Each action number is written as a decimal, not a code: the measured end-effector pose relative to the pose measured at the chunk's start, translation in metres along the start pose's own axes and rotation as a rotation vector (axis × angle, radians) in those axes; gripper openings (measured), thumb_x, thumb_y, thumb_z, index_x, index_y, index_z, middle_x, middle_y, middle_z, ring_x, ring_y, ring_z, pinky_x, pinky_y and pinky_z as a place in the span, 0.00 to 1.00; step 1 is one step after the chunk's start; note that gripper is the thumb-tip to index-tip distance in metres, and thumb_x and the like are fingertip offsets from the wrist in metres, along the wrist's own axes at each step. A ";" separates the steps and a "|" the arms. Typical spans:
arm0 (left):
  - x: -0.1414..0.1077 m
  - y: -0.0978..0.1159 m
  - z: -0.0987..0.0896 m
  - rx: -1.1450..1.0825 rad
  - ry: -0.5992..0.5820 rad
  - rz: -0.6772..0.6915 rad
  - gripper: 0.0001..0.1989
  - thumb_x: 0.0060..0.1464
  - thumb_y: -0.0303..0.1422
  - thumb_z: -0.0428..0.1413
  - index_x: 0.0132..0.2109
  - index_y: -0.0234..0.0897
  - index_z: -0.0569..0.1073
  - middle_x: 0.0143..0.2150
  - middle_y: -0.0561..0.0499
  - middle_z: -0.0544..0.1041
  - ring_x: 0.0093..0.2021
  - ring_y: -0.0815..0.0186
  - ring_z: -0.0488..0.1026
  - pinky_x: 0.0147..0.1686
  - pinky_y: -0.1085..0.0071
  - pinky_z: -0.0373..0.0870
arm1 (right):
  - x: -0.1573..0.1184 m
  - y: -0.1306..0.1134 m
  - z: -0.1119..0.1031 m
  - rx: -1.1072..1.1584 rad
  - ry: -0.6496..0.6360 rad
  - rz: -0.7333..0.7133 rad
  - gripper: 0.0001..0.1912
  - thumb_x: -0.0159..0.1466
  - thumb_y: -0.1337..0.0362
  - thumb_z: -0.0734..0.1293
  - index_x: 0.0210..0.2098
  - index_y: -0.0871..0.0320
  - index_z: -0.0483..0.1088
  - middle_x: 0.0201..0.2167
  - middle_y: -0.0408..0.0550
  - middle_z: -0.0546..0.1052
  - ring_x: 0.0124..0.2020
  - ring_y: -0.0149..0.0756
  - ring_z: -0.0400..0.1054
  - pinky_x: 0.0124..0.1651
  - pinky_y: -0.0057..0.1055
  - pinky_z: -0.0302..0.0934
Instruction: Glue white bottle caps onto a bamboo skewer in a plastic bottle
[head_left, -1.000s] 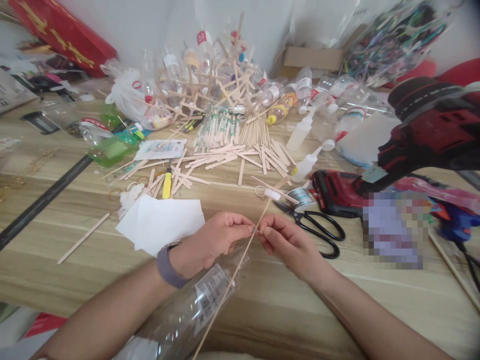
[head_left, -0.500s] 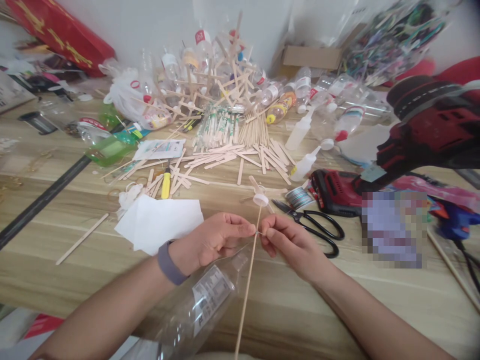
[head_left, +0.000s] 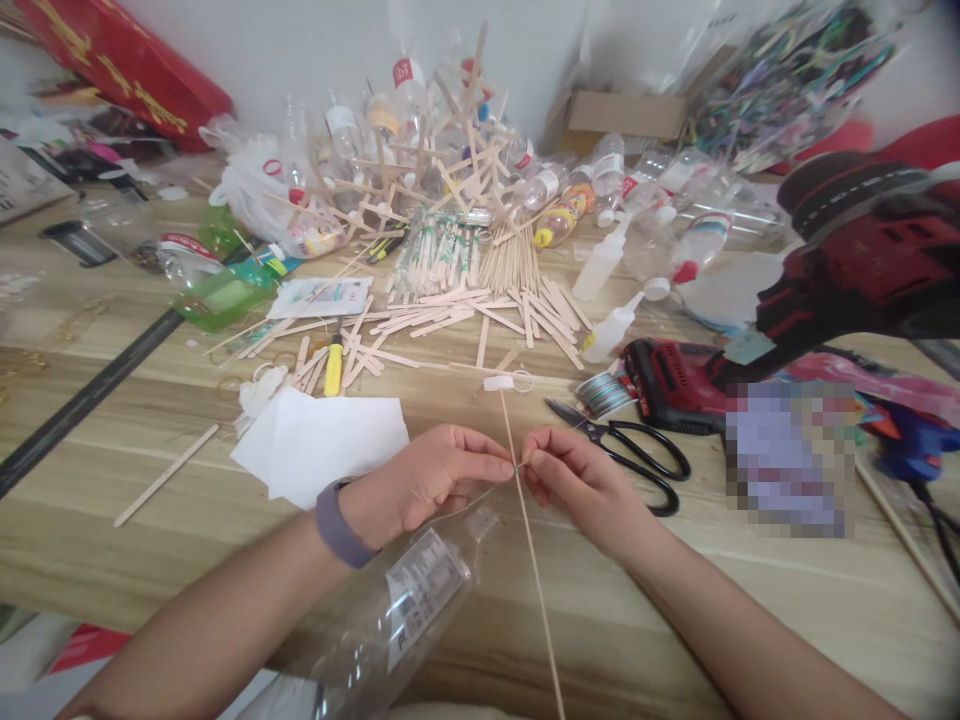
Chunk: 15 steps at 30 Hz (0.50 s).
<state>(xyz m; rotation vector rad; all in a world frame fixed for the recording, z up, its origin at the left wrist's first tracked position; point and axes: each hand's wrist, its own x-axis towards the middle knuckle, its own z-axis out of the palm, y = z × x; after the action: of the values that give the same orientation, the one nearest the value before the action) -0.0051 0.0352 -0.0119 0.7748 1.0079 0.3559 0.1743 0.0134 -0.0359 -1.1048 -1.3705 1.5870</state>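
A long thin wooden stick (head_left: 536, 560) runs from the bottom of the view up to a white bottle cap (head_left: 498, 383), with flat wooden pieces behind the cap. My left hand (head_left: 442, 470), with a purple band at the wrist, pinches at the stick from the left. From the right, my right hand (head_left: 574, 480) is closed at the same spot, where a tiny knot or wire piece shows between the fingertips. A thin clear line trails below my left hand. Under my left forearm lies a large clear plastic bottle (head_left: 420, 610) with a label.
Black-handled scissors (head_left: 637, 455) and a wire spool (head_left: 606, 392) lie right of my hands. White paper (head_left: 322, 445) is at left, near a yellow-handled tool (head_left: 334, 368). Flat sticks (head_left: 450, 310) and bottles fill the back. A red power tool (head_left: 675, 385) stands at right.
The stick has swung: its lower end moved right and its cap end moved slightly left, with the cap now seen more edge-on. Both hands stay nearly in place, still pinching.
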 end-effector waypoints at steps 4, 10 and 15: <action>0.002 -0.001 -0.001 0.018 -0.003 -0.016 0.18 0.35 0.41 0.68 0.29 0.34 0.71 0.14 0.64 0.51 0.16 0.78 0.42 0.18 0.72 0.34 | -0.001 -0.001 0.000 -0.099 0.003 0.008 0.16 0.61 0.50 0.64 0.29 0.57 0.64 0.19 0.37 0.63 0.20 0.26 0.54 0.24 0.27 0.48; 0.002 -0.001 -0.001 0.033 -0.010 0.000 0.18 0.35 0.40 0.67 0.30 0.33 0.73 0.16 0.62 0.58 0.16 0.79 0.46 0.18 0.74 0.36 | -0.004 0.001 -0.001 -0.074 -0.045 0.040 0.16 0.63 0.51 0.64 0.30 0.58 0.65 0.20 0.38 0.64 0.21 0.27 0.55 0.25 0.27 0.48; -0.001 0.001 0.001 0.036 -0.025 0.045 0.13 0.39 0.37 0.64 0.30 0.32 0.74 0.17 0.60 0.61 0.16 0.79 0.47 0.18 0.74 0.38 | -0.002 0.006 0.003 0.210 -0.054 0.086 0.16 0.60 0.51 0.67 0.29 0.58 0.65 0.20 0.38 0.63 0.20 0.26 0.55 0.25 0.27 0.46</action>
<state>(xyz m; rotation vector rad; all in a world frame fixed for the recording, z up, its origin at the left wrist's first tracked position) -0.0048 0.0353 -0.0100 0.8341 0.9767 0.3666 0.1725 0.0095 -0.0416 -1.0117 -1.1721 1.7891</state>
